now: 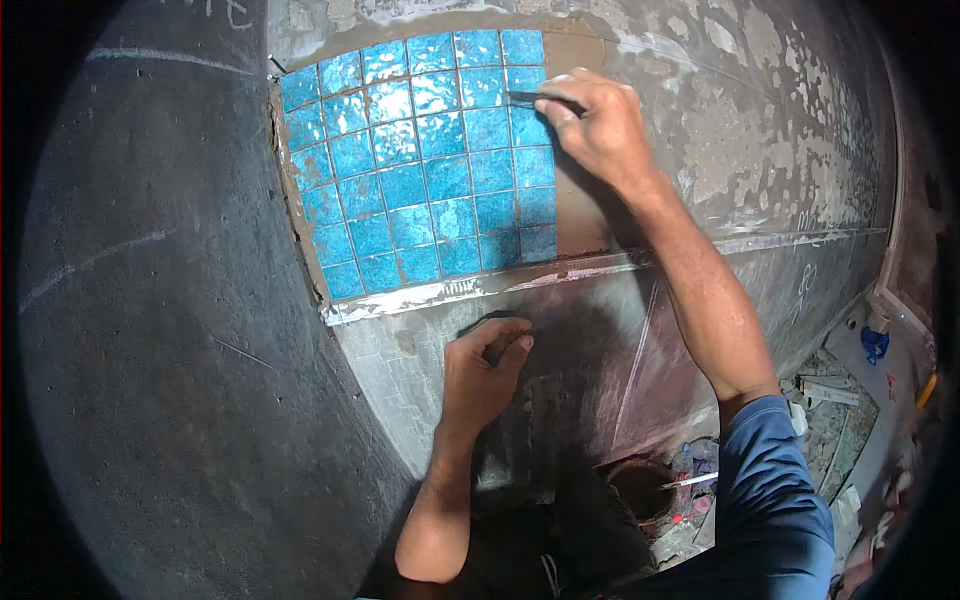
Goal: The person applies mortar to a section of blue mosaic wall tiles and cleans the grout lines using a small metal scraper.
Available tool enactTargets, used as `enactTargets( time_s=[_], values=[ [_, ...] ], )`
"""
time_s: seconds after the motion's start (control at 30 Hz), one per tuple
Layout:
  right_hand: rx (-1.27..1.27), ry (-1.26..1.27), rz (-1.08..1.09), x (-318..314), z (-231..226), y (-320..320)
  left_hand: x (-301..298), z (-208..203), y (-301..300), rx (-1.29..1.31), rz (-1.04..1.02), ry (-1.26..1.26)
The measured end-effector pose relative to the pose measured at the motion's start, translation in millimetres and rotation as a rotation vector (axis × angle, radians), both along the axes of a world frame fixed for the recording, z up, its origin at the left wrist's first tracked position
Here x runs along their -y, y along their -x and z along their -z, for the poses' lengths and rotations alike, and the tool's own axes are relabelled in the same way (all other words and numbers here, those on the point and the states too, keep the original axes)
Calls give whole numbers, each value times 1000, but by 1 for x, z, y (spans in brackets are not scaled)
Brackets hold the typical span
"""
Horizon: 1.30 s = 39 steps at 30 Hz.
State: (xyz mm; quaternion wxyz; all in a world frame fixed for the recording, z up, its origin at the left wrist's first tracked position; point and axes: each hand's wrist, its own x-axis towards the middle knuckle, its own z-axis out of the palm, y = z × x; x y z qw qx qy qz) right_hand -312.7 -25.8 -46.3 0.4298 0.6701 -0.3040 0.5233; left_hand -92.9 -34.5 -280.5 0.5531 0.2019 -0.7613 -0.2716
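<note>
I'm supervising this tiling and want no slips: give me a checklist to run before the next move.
1. Tool held: ok; the right hand grips a thin dark tool.
2. Tool tip touching the tiles: cannot tell; it appears near a joint by the rightmost column.
3. Tile faces clean: not ok; brown smears mark some blue tiles.
4. Left hand clear of the tiles: ok; it is below the pale strip.
5. Left hand empty: cannot tell; its fingers are curled.
</note>
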Motion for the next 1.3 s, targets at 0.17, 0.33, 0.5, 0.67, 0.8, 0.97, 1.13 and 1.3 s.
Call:
enactTargets(
  time_s=[0.17, 0.33, 0.5, 0.67, 0.8, 0.97, 1.13, 1.3],
  values=[
    [116, -186, -76, -28, 49, 5, 9, 8, 2, -165, -9, 50],
    [26, -703, -367, -57, 152, -22, -8, -14, 5, -438, 162, -108],
    [260, -1006, -574, -65, 175, -39, -12, -8, -2, -260, 45, -7],
    [302, -662, -440, -44, 146, -29, 0, 2, 2, -422, 14, -87],
    [30, -91, -100, -15, 100, 1, 2, 8, 3, -406, 69, -145],
    [-40, -88, 53, -1, 86, 8, -2, 8, 8, -370, 94, -141],
    [-93, -56, 101, -5, 89, 6, 0, 7, 7, -403, 108, -127],
    [-98, -30, 144, -1, 97, 5, -2, 6, 6, -387, 84, -124]
  ],
)
